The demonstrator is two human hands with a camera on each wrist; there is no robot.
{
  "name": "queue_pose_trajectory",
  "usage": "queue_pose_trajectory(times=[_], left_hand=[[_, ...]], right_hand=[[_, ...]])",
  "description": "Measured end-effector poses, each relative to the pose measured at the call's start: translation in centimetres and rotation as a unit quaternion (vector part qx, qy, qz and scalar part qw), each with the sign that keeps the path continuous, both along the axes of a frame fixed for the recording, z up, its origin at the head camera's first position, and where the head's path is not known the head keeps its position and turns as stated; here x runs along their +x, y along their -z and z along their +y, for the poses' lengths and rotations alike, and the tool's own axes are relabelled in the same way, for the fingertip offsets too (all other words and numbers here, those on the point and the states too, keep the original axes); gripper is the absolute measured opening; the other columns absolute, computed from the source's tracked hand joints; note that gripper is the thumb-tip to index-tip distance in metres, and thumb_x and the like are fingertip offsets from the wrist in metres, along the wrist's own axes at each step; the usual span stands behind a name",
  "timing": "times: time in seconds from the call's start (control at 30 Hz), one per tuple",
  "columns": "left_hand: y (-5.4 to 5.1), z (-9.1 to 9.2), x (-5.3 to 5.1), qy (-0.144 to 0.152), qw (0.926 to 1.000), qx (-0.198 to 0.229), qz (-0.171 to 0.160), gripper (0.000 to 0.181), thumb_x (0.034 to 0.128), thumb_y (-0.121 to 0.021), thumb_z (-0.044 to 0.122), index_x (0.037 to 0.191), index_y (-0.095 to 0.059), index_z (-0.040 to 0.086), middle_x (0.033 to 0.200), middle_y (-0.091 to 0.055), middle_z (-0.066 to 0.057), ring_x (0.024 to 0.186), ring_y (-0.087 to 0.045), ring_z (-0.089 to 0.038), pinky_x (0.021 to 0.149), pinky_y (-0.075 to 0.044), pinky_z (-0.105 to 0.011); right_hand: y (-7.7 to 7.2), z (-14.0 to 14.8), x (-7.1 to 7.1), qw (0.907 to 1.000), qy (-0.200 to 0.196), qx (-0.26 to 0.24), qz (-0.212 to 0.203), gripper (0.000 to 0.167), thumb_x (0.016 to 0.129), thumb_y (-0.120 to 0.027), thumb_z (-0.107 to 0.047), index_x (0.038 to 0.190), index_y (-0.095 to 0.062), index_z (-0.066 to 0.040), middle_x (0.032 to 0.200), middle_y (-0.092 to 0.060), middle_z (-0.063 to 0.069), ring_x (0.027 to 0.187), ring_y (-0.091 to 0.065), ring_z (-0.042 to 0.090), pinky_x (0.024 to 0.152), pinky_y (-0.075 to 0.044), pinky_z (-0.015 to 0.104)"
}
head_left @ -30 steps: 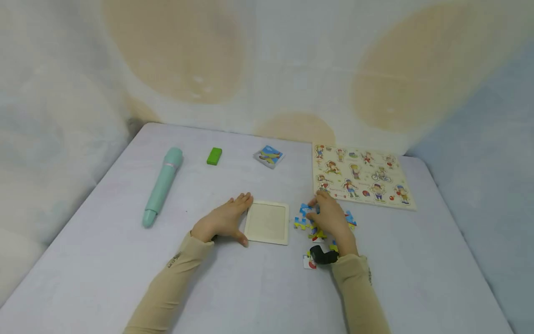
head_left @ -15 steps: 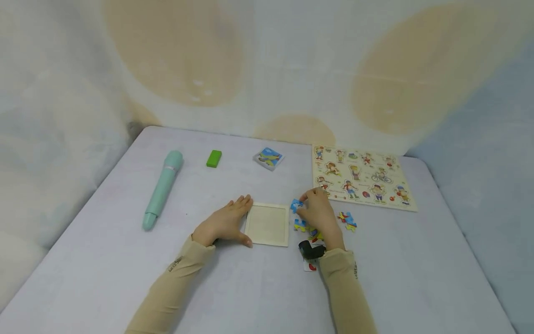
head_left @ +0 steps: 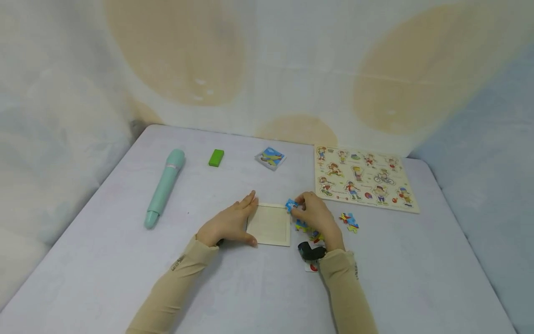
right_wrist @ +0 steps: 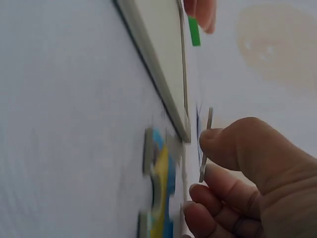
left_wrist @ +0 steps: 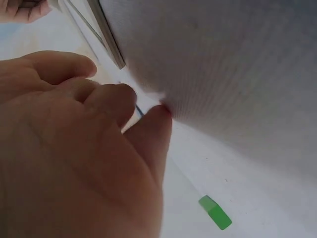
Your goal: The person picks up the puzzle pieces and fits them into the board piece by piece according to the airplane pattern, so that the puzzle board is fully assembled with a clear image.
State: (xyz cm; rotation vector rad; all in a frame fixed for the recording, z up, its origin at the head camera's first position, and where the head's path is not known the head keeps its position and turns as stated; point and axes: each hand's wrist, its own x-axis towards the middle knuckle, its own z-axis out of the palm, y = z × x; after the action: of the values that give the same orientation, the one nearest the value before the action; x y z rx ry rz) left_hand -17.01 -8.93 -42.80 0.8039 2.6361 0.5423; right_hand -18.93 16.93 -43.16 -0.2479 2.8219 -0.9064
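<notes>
My left hand point(head_left: 229, 225) lies along the left side of a shallow cream square puzzle tray point(head_left: 269, 226), thumb spread towards its near corner. Its fingers look loosely bent in the left wrist view. Between thumb and fingers, my right hand point(head_left: 317, 218) pinches a blue jigsaw piece point(head_left: 290, 204) at the tray's far right corner. In the right wrist view that jigsaw piece point(right_wrist: 210, 119) is seen edge-on, held up off the table. Blue and yellow jigsaw pieces point(head_left: 301, 226) lie beneath and beside the right hand, partly hidden by it.
More jigsaw pieces point(head_left: 349, 221) lie right of the right hand, and a white-and-red piece point(head_left: 310, 266) nearer the front. Behind are a wooden picture board point(head_left: 367, 183), a small picture card point(head_left: 271, 158) and a green block point(head_left: 216, 157). A mint-green microphone-shaped thing point(head_left: 166, 185) lies at left.
My right hand has picked up the blue jigsaw piece from the pile and carried it left to the tray's far right corner. The left hand has stayed beside the tray.
</notes>
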Motion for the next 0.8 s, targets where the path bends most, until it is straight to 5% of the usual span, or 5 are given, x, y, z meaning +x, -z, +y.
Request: queue_pose_trajectory(times=[0.17, 0.37, 0.6, 0.8], left_hand=[[0.0, 0.0, -0.2, -0.008, 0.9993, -0.008, 0.034, 0.114, 0.0685, -0.085, 0.047, 0.152, -0.024, -0.001, 0.159, -0.026, -0.016, 0.148, -0.026, -0.032, 0.12, -0.024, -0.052], [0.0, 0.0, -0.1, -0.011, 0.9985, -0.008, 0.053, 0.113, 0.0668, -0.085, 0.05, 0.151, -0.028, 0.001, 0.158, -0.031, -0.013, 0.146, -0.031, -0.031, 0.117, -0.028, -0.054], [0.1, 0.2, 0.0, -0.011, 0.998, 0.004, 0.063, 0.115, 0.0645, -0.086, 0.05, 0.152, -0.028, 0.002, 0.154, -0.037, -0.015, 0.142, -0.036, -0.034, 0.115, -0.032, -0.052], [0.2, -0.1, 0.0, -0.012, 0.9958, 0.004, 0.09, 0.115, 0.0632, -0.086, 0.051, 0.151, -0.03, 0.002, 0.151, -0.043, -0.014, 0.135, -0.043, -0.033, 0.11, -0.039, -0.047]], right_hand=[[-0.4, -2.9, 0.5, 0.9979, -0.037, 0.041, 0.035, 0.031, 0.085, -0.071, -0.021, 0.109, -0.063, -0.004, 0.108, -0.061, 0.01, 0.102, -0.052, 0.025, 0.09, -0.048, 0.038], [-0.3, -6.1, 1.2, 0.9948, -0.08, 0.054, 0.033, 0.03, 0.086, -0.072, -0.02, 0.112, -0.062, -0.006, 0.112, -0.059, 0.008, 0.109, -0.054, 0.026, 0.099, -0.048, 0.041], [0.8, -7.4, 1.4, 0.9935, -0.085, 0.039, 0.065, 0.028, 0.091, -0.067, -0.021, 0.116, -0.062, -0.01, 0.104, -0.058, 0.005, 0.089, -0.054, 0.017, 0.082, -0.051, 0.035], [1.0, -8.0, 1.6, 0.9932, -0.064, 0.024, 0.094, 0.025, 0.09, -0.067, -0.02, 0.113, -0.063, -0.01, 0.103, -0.06, 0.006, 0.091, -0.059, 0.02, 0.079, -0.052, 0.038]])
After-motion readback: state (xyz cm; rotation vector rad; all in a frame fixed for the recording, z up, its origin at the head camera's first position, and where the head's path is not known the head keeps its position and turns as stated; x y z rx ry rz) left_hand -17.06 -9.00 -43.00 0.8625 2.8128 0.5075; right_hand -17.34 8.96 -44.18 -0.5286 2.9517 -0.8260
